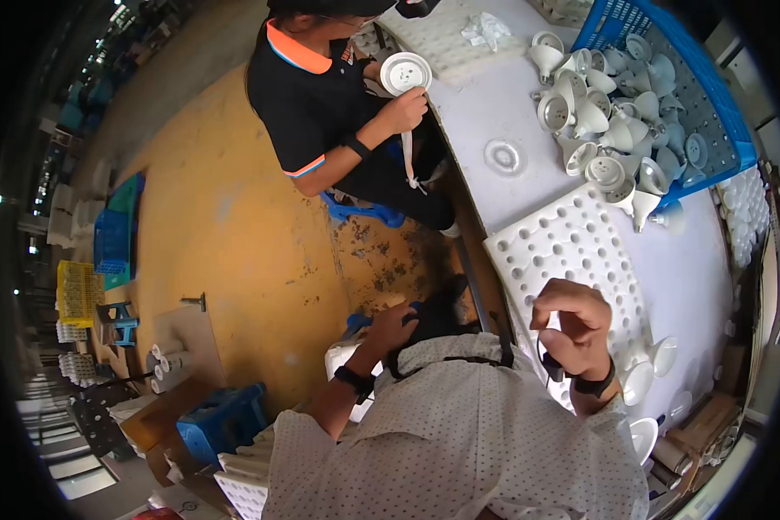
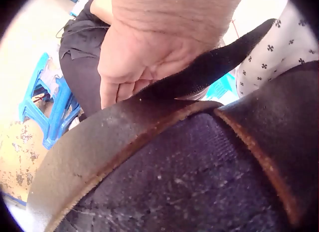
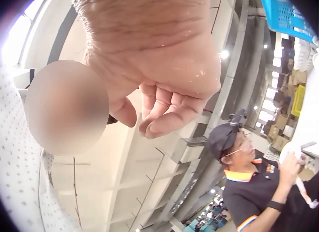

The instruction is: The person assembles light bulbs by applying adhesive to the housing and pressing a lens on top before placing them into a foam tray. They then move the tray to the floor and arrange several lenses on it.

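Close in at 6 o'clock, a person in a pale patterned shirt (image 1: 459,425) is sitting by the tabletop (image 1: 685,286), and their two hands are idling. The left hand (image 1: 394,328), near 11 o'clock of the shirt, is resting on dark cloth (image 2: 82,67), its fingers lying loose and fairly straight. The right hand (image 1: 574,328), toward 1 o'clock, is hovering above the white foam tray (image 1: 572,247), its fingers loosely curling toward the thumb with only a narrow space between. That dimpled tray is lying aslant along the near side of the tabletop, and a few white lamp housings (image 1: 638,381) are sitting just beside it, around 4 o'clock of the right hand. Off at 9 o'clock, a blue stool (image 1: 221,423) is standing low. Farther up, past the tray, a clear round disc (image 1: 504,158) is lying near 12 o'clock, and a heap of white lamp housings (image 1: 615,121) is spilling out of a tipped blue crate (image 1: 737,130) around 1 o'clock. Toward 11 o'clock, a second person in a black shirt (image 1: 299,113) is holding a round white housing (image 1: 405,74), a pale strip (image 1: 409,156) hanging below their hand. Well away at 10 o'clock, a yellow crate (image 1: 80,293) is sitting beside a blue one.
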Motion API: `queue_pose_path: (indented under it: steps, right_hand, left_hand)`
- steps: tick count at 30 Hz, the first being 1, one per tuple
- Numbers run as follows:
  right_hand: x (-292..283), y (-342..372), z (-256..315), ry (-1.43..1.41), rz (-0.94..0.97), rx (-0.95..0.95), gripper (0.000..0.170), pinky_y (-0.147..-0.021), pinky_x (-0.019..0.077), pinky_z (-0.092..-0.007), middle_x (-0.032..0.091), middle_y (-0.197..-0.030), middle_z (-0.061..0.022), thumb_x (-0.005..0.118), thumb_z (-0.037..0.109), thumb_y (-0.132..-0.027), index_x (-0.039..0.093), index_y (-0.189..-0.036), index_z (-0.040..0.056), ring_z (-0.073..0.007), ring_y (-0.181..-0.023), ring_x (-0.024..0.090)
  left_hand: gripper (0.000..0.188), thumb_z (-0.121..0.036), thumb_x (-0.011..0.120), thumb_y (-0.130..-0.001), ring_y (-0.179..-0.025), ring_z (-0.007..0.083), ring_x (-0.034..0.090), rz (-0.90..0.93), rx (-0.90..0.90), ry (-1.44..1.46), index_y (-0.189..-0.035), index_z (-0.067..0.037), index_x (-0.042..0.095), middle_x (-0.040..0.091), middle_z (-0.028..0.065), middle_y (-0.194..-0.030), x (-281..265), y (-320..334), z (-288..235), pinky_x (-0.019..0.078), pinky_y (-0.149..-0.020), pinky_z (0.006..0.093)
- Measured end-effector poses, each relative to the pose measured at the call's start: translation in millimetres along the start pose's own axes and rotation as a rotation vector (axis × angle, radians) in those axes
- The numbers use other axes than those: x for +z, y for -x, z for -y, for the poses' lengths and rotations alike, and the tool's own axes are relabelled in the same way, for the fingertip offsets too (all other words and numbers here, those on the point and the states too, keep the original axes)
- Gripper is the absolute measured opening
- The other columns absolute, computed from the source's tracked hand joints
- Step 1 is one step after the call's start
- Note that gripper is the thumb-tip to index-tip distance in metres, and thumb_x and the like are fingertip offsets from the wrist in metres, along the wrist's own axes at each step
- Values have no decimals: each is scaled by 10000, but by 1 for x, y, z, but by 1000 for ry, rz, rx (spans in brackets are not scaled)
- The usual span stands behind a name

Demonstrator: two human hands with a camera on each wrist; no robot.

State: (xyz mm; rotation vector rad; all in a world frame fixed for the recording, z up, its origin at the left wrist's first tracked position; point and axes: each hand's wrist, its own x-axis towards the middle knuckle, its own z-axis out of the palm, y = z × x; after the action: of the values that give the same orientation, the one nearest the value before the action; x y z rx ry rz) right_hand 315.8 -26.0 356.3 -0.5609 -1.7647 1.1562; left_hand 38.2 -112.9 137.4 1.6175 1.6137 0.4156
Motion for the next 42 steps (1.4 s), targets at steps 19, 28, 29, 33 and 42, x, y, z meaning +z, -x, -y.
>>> queue_pose_path:
  steps: [19,28,29,33,42]
  right_hand:
    - [-14,212,-98,489,-466,837,184,-561,481,-245,630,-810,-103,596,25,-826,629,-1006,7,-137,-656,599]
    - [-5,235,-109,593,-488,901,191,-577,488,-305,624,-765,-120,590,45,-787,635,-971,19,-223,-623,611]
    - [-4,233,-112,590,-501,913,191,-577,488,-305,624,-765,-120,590,45,-787,635,-971,19,-223,-623,611]
    - [-7,234,-110,732,-451,949,194,-630,497,-373,618,-796,-132,567,125,-804,637,-967,47,-292,-697,619]
    - [4,249,-101,670,-454,1121,331,-785,505,-367,584,-1019,-124,601,146,-791,589,-1115,79,-278,-881,613]
  left_hand:
    - [261,-199,633,-775,-1022,340,582,245,237,-61,-984,-42,637,557,188,-1198,27,-87,-31,461,-893,370]
    - [246,-172,653,-757,-1035,337,574,313,331,-120,-948,-20,623,558,211,-1179,21,-118,-56,472,-876,382]
    - [240,-170,657,-752,-1025,342,578,304,348,-105,-935,-18,623,567,215,-1164,21,-118,-57,476,-869,386]
    - [271,-176,660,-763,-840,295,644,299,387,-97,-979,-14,638,659,177,-932,28,-126,-43,499,-735,336]
    - [315,-83,637,-778,-1140,316,533,196,214,96,-1072,20,591,518,229,-1249,34,-164,-58,432,-927,359]
